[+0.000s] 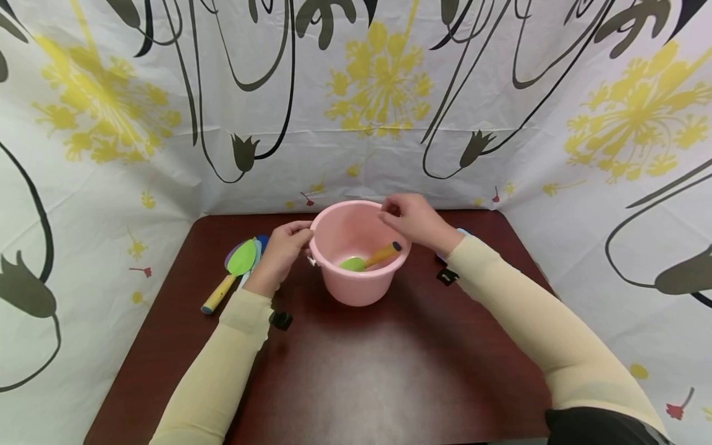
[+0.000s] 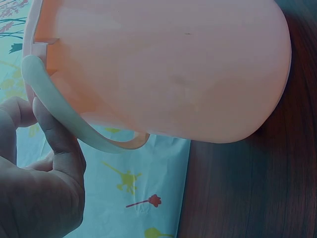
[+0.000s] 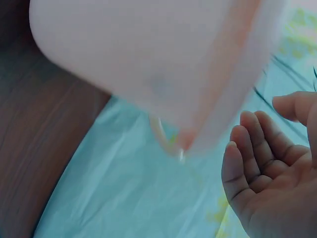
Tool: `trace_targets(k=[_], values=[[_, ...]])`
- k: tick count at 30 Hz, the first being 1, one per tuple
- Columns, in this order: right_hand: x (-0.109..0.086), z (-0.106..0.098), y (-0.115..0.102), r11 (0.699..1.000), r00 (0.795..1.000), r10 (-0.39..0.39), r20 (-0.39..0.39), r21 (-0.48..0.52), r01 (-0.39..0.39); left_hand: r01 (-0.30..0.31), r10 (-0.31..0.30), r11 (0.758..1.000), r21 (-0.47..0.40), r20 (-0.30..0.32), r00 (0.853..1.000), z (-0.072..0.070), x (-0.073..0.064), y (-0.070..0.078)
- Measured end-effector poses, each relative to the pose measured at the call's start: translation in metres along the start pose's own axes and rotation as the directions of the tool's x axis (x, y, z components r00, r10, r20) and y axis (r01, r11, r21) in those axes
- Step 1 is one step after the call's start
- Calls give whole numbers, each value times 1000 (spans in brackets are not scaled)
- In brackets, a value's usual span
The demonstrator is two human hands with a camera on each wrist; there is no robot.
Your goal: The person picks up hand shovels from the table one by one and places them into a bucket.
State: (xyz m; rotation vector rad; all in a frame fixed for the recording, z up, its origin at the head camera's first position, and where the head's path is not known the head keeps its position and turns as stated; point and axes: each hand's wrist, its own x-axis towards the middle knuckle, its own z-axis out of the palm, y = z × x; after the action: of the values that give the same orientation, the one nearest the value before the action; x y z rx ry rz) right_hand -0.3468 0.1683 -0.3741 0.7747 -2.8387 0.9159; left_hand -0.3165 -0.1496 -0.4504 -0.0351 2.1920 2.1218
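Observation:
A pink plastic bucket stands on the dark red table. My left hand grips its rim on the left side. In the left wrist view, the fingers lie close by the pale bucket handle, which hangs down along the side. Inside the bucket, a toy shovel with a green blade and an orange, blue-tipped handle leans against the wall. Over the right part of the rim is my right hand, its fingers loosely bent and holding nothing; the right wrist view has it just beside the bucket.
Left of the bucket lie several toy shovels, one with a green blade and yellow handle, others blue and purple beneath it. A light blue item is partly hidden behind the right forearm. Patterned cloth walls the table's back and sides.

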Motion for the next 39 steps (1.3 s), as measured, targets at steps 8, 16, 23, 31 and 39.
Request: trace_targets(k=[8,16,23,31,39], values=[[-42,-35,41,993,984,113,-135,-10,-115,-8,8,1000,0,1,1000,-1,1,-2],[-93,-40,88,958,971,227,-75,-161,-237,-20,20,1000,-22,1,1000,-5,2,0],[-137,-31,136,920,946,325,-14,-225,-320,-18,19,1000,-23,16,1000,-3,1,-2],[-170,-16,178,879,913,406,32,-285,-381,-22,23,999,-25,8,1000,-4,3,-1],[-197,0,197,886,905,423,34,-226,-405,-13,13,1000,-25,5,1000,-1,1,-7]])
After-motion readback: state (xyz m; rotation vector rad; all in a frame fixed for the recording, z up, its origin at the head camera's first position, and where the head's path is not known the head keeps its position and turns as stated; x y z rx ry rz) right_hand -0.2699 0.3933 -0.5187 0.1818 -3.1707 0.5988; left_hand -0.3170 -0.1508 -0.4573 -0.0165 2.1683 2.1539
